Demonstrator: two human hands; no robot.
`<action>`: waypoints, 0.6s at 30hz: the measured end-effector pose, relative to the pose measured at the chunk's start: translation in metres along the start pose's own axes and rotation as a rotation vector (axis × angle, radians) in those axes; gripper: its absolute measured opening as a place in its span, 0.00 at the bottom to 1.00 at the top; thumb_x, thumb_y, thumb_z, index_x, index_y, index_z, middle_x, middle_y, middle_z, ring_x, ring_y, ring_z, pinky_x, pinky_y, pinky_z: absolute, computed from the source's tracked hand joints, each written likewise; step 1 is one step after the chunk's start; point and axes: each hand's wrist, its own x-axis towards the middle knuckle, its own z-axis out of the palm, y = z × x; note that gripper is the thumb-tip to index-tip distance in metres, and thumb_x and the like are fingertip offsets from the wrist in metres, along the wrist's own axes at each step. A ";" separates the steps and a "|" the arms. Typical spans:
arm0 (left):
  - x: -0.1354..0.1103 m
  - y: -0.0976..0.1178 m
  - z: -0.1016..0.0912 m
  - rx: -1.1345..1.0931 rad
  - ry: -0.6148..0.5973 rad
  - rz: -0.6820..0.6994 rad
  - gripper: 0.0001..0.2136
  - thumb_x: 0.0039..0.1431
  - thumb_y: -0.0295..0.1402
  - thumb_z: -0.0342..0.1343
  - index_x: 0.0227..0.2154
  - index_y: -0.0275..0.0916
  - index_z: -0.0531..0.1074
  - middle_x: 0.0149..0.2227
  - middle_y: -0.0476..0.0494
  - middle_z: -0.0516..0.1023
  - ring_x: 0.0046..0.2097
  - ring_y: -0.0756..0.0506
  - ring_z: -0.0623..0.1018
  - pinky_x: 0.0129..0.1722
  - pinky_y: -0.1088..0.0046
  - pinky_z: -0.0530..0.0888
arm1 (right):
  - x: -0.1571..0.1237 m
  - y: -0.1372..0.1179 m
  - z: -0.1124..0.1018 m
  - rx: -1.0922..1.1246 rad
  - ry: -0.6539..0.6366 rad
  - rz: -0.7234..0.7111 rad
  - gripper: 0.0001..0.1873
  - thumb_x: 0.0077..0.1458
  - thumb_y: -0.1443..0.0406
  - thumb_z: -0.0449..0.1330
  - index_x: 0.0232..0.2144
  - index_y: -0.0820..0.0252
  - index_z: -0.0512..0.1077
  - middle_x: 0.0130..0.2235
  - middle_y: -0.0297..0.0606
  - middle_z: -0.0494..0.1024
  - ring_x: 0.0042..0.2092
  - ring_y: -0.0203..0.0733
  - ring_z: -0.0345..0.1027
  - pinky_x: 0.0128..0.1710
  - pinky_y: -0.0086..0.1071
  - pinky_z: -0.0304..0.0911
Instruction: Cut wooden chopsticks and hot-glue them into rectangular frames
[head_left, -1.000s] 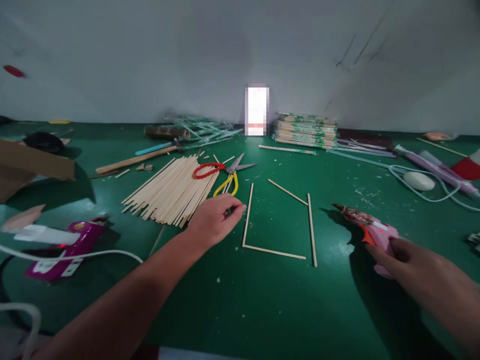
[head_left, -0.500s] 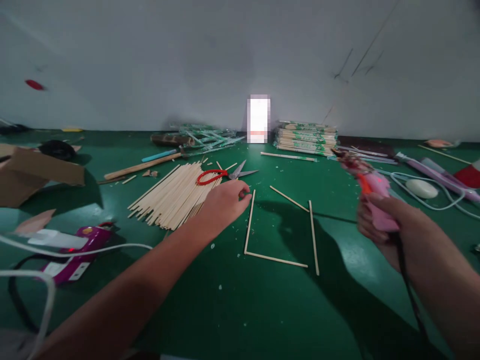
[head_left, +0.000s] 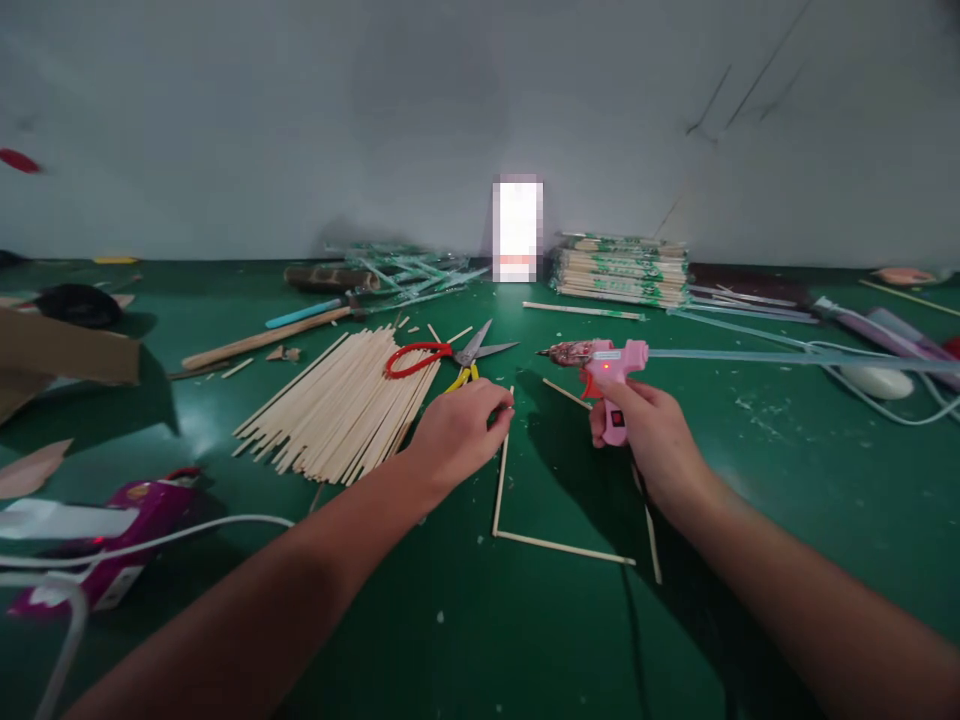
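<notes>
My right hand (head_left: 660, 430) is wrapped round the handle of a pink hot glue gun (head_left: 628, 360). Its nozzle points left, and a clear glue stick (head_left: 750, 356) sticks out of its back. With thumb and fingers pinched, my left hand (head_left: 466, 425) is at the top end of an upright-lying wooden stick (head_left: 501, 490). That stick meets a second stick (head_left: 566, 546) at a lower left corner. A third stick (head_left: 651, 535) lies on the right, partly behind my right hand. A fourth stick (head_left: 564, 392) slants near the glue gun.
Loose wooden sticks (head_left: 337, 410) lie left, with red-handled scissors (head_left: 427, 358) on them and yellow-handled pliers (head_left: 461, 377) beside. Wrapped chopsticks (head_left: 621, 270) are stacked behind. A purple device (head_left: 142, 520) with cables is front left; a cardboard piece (head_left: 67, 345) lies behind it.
My right hand has brought the glue gun left and inward, over the sticks, turning its nozzle left. My left hand has shifted slightly onto the left stick's top end.
</notes>
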 end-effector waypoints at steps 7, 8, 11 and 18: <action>-0.004 -0.003 0.005 0.108 -0.046 0.006 0.07 0.58 0.32 0.51 0.35 0.38 0.74 0.34 0.47 0.77 0.35 0.47 0.75 0.32 0.72 0.68 | -0.005 0.000 0.007 -0.075 -0.081 0.076 0.14 0.49 0.57 0.59 0.21 0.59 0.64 0.18 0.28 0.66 0.18 0.30 0.58 0.17 0.26 0.52; -0.004 -0.004 0.006 0.091 -0.046 0.020 0.07 0.58 0.31 0.51 0.36 0.38 0.73 0.34 0.47 0.77 0.35 0.47 0.75 0.32 0.72 0.68 | -0.005 0.001 0.008 -0.086 -0.092 0.092 0.15 0.49 0.55 0.58 0.22 0.59 0.64 0.18 0.28 0.66 0.18 0.30 0.57 0.17 0.26 0.51; -0.003 -0.007 0.009 0.029 -0.035 0.072 0.07 0.59 0.30 0.51 0.37 0.38 0.73 0.36 0.46 0.77 0.37 0.47 0.76 0.35 0.72 0.70 | -0.006 0.003 0.008 -0.155 -0.130 0.123 0.18 0.52 0.51 0.56 0.23 0.60 0.66 0.18 0.31 0.68 0.17 0.31 0.58 0.16 0.26 0.51; -0.005 -0.010 0.016 0.035 0.002 0.197 0.08 0.60 0.29 0.50 0.38 0.36 0.73 0.41 0.43 0.76 0.43 0.45 0.75 0.43 0.67 0.72 | -0.005 0.006 0.002 -0.304 -0.215 0.132 0.21 0.53 0.50 0.54 0.21 0.62 0.68 0.18 0.34 0.70 0.17 0.33 0.61 0.16 0.27 0.54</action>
